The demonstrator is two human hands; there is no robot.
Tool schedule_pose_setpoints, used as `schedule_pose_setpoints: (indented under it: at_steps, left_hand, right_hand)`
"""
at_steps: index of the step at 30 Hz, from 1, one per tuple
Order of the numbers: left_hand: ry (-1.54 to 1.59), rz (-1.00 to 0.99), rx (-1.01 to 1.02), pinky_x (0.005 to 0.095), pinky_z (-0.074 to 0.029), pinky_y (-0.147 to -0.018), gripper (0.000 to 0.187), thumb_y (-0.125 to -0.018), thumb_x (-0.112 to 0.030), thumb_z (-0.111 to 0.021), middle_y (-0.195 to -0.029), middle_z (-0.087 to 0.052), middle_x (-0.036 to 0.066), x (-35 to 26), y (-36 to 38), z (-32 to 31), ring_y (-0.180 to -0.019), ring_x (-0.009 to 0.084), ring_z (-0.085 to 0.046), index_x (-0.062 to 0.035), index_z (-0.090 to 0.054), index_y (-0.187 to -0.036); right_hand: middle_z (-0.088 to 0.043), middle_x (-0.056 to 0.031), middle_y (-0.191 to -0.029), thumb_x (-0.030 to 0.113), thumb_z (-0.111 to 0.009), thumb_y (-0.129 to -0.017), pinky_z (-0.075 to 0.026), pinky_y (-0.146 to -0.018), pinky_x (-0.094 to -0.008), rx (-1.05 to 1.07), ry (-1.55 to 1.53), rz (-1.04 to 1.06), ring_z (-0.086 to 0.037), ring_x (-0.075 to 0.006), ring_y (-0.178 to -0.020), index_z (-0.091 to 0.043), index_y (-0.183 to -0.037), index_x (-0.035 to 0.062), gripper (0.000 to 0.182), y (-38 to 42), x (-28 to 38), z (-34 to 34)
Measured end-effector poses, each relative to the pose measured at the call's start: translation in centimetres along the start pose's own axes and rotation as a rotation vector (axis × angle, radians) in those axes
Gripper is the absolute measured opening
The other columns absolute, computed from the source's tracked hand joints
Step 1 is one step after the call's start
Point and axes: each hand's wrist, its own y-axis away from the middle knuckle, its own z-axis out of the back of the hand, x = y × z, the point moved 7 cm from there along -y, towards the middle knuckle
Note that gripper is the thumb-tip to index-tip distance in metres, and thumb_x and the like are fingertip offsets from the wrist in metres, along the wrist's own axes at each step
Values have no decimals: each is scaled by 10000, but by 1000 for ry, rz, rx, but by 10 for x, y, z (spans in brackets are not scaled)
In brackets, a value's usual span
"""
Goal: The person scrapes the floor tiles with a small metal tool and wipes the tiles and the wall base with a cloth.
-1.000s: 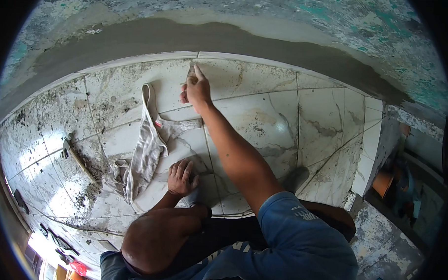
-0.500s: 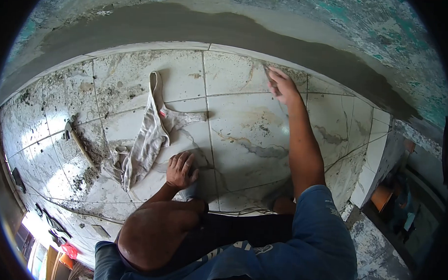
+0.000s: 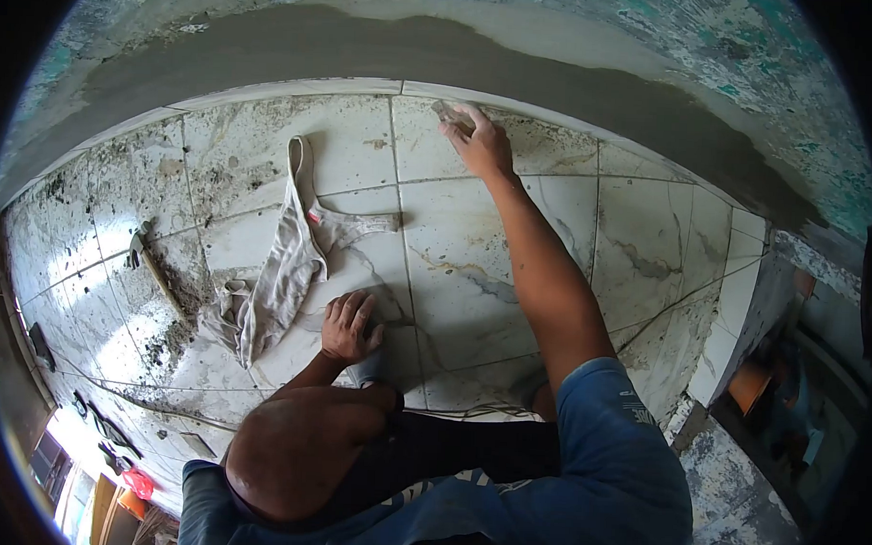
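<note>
The right hand [image 3: 477,139] is stretched far forward at the end of a straight, bare arm, back of the hand up, fingers bent and pressed down with something small pinched under the fingertips; what it is cannot be told. The left hand [image 3: 348,327] sits near the body, palm down, fingers spread a little and lying flat, its forearm coming up from behind the bent left knee [image 3: 295,460]. A blue sleeve [image 3: 612,452] covers the right upper arm near the shoulder.
</note>
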Motion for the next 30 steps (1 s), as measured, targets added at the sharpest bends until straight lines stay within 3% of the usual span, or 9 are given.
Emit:
schedule_pose_setpoints:
  at_steps: [3,4,9,11,14,20,24,26,30]
  left_hand:
    - [-5,-8,9,484,-407,-907,630,-723,-279,-697,-1232,-521,162,-2,-2,2,-1081,356,-520,-62,-504,-1282]
    - [-13,0,4,484,-407,-907,630,-723,-279,-697,-1232,-521,162,-1,-3,3,-1081,356,-520,-62,-504,-1282]
    - [5,-29,-24,465,-417,-906,647,-699,-294,-727,-1208,-531,159,-2,-3,6,-1093,335,-525,-57,-524,-1266]
    - [0,-19,-24,463,-417,-906,635,-702,-292,-724,-1204,-532,162,-3,-3,9,-1094,333,-525,-53,-527,-1256]
    - [10,-17,-27,464,-417,-905,619,-707,-292,-720,-1201,-533,162,-3,-4,8,-1094,333,-525,-51,-530,-1245]
    - [36,-19,-32,475,-420,-895,645,-693,-268,-728,-1218,-526,165,-1,-2,7,-1080,349,-529,-61,-519,-1267]
    - [47,-14,-35,474,-419,-895,643,-691,-270,-729,-1214,-530,164,0,-1,7,-1080,350,-529,-60,-521,-1262]
    - [64,-18,-52,474,-419,-896,641,-692,-270,-728,-1212,-531,163,1,-1,9,-1080,350,-529,-59,-522,-1260]
    - [31,-11,-32,471,-416,-900,637,-692,-276,-724,-1212,-532,157,-1,-2,6,-1088,340,-527,-61,-528,-1259]
  right_hand:
    - [-623,-181,-1205,478,-721,-787,-476,-947,-405,9,126,239,-578,-349,-1134,-556,-1313,202,616,6,7,7]
    - [-650,-172,-1105,453,-717,-782,-514,-863,-438,-49,201,345,-627,-351,-1026,-534,-1338,264,616,8,11,8]
    - [-632,-170,-1096,393,-617,-869,-521,-834,-459,59,507,299,-653,-350,-960,-480,-1385,276,547,9,23,0]
    - [-624,-174,-1047,353,-580,-901,-541,-759,-467,-27,661,422,-665,-347,-900,-463,-1394,290,510,11,34,-10]
    - [-622,-176,-992,331,-575,-910,-549,-702,-465,32,537,459,-672,-345,-840,-491,-1359,283,459,22,84,-20]
    - [-646,-167,-914,360,-595,-899,-552,-698,-450,-94,341,417,-675,-355,-822,-593,-1208,279,320,-4,89,-43]
    - [-655,-160,-1011,409,-545,-927,-535,-753,-461,-105,368,99,-662,-358,-900,-598,-1201,339,287,8,1,7]
    - [-668,-160,-952,423,-510,-943,-530,-756,-453,-181,288,-8,-662,-350,-882,-600,-1199,321,289,17,-49,40]
    - [-672,-150,-967,402,-515,-943,-524,-776,-437,-44,289,105,-654,-344,-910,-612,-1193,265,301,23,-3,24]
